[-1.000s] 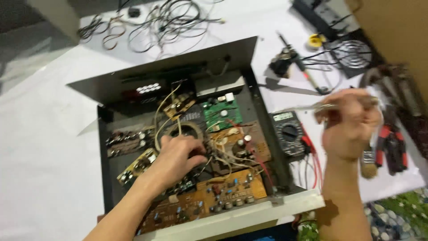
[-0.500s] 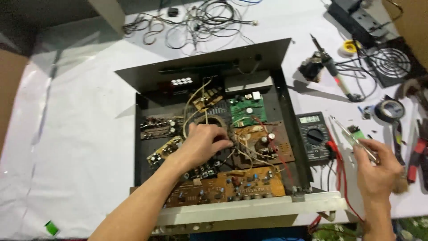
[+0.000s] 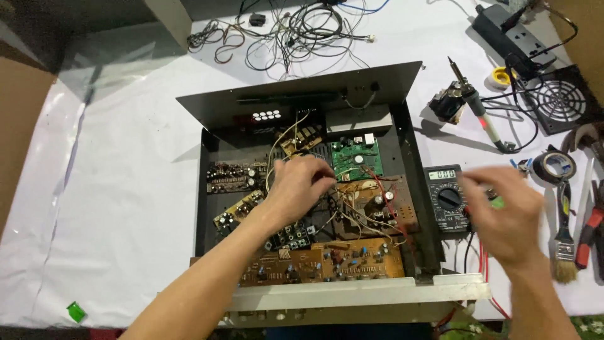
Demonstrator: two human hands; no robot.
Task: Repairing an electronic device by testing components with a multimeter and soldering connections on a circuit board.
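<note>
Moved: right hand (image 3: pixel 506 217) has swung in from the table edge toward the multimeter (image 3: pixel 445 198); left hand (image 3: pixel 296 186) stayed in the chassis.
Left hand: palm down inside the open amplifier chassis (image 3: pixel 204 182), fingers curled among the loose wires (image 3: pixel 352 208) beside the green circuit board (image 3: pixel 355 157); whether it pinches a wire, cannot tell (fingertips hidden).
Right hand: motion-blurred, over the multimeter's right edge; fingers bunched, but grasping or empty, cannot tell.
Chassis: lid off, centre of the table, brown boards (image 3: pixel 327 261) along its near side.
Surface: white sheet (image 3: pixel 113 189) over the table, a bare brown strip at far left.
Clutter right: soldering iron (image 3: pixel 475 104), tape roll (image 3: pixel 553 167), brush (image 3: pixel 564 239), red-handled pliers (image 3: pixel 588 233), black fan grille (image 3: pixel 560 101).
Clutter top: tangled cables (image 3: pixel 296 28).
Near left: small green scrap (image 3: pixel 75 311).
</note>
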